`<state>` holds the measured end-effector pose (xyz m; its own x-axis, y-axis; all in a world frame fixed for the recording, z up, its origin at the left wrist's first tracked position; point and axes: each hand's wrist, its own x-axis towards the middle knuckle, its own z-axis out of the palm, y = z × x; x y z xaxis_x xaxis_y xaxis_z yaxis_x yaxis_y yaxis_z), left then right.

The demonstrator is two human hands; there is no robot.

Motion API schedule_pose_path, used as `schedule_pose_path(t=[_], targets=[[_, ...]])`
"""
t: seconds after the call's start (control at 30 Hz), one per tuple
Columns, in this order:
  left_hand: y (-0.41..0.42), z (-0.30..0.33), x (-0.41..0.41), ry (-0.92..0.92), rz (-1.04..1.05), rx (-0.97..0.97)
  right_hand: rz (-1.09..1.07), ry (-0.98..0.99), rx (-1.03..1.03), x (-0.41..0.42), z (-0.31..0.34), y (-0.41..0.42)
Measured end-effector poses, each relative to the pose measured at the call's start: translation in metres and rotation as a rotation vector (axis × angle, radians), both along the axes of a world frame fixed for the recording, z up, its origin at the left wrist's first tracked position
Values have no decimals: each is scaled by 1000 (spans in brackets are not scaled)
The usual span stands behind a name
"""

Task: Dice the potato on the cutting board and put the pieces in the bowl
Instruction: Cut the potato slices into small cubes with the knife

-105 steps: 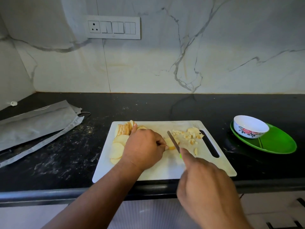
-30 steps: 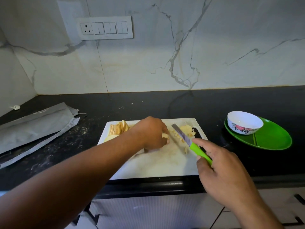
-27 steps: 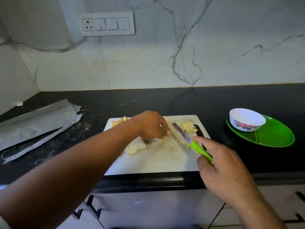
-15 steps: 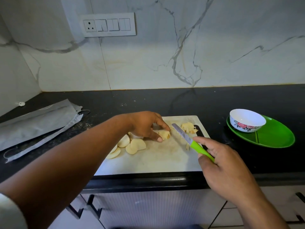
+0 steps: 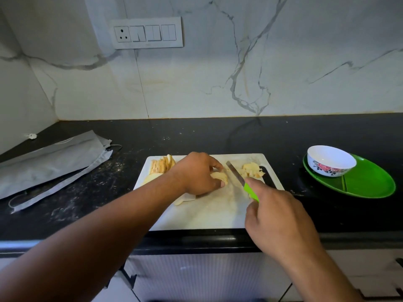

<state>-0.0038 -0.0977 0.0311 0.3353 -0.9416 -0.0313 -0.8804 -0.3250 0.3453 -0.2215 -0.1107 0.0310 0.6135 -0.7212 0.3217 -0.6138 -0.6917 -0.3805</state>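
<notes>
the right hand (image 5: 281,223), low and right of centre, is curled round the green handle of the knife (image 5: 241,180), as it was half a second ago; the blade slants up and left over the cutting board (image 5: 207,214). the left hand (image 5: 197,175), mid-frame, now pinches a small stack of potato slices (image 5: 220,177) between thumb and fingers, just left of the blade, and the stack has drawn closer to the knife than before. the loose slices that lay spread left of the hand half a second ago are now mostly hidden under the forearm; one loose slice (image 5: 185,199) shows below the wrist. a fanned row of slices (image 5: 162,164) stands at the board's upper left corner, and the diced pieces (image 5: 251,170) lie at its upper right beside the handle slot. the board's near edge sits close to the counter (image 5: 218,136) edge; bare board lies below both hands. right of the board, across a gap of dark counter, the white bowl (image 5: 331,160) rests on the left end of the green plate (image 5: 368,182). at the left of the frame lies a grey bag (image 5: 50,160). farther up, a switch panel (image 5: 148,32) is on the marble wall.
</notes>
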Motion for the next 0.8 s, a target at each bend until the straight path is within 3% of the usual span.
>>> schedule_pose_path(t=[0.27,0.47,0.8], targets=[[5,-6,-3,-37,31,-62,5,31,-26,32,-12,2],[14,-18,-7,-215,0,-103,5,33,-49,47,-9,8],[14,-26,-6,-136,28,-149,22,141,2,5,-18,45]])
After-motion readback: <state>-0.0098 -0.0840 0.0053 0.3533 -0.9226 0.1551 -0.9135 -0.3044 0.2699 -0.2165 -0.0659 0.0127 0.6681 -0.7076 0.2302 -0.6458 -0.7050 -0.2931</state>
